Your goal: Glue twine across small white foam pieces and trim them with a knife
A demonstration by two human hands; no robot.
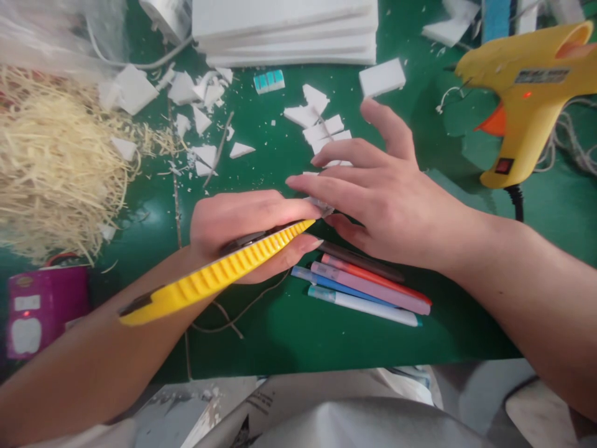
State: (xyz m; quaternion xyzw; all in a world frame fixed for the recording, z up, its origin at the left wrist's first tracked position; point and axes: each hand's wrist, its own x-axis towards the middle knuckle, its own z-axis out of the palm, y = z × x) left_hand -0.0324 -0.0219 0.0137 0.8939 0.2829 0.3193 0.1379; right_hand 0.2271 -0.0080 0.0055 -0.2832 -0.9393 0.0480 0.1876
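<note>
The left hand [228, 214] was closed around the yellow knife [209, 274], which sat between its thumb and curled fingers. The knife's long axis ran aslant, its butt low over the left forearm and its nose up and to the right, ending just beside the right hand's thumb. So the left hand was the one on the knife, with the right hand [392, 193] just off its front end. The right hand had its fingers spread and lightly bent; a small pale piece [321, 204] showed at the knife's nose, and whether the right hand pinched it could not be told, the fingers being partly in the way. Beyond the right fingertips, foam scraps [324, 130] lay on the green tabletop [326, 358]. The pens [373, 289] lay on the wearer's side of the right hand, and the glue gun [527, 93] stood well apart, past its wrist
</note>
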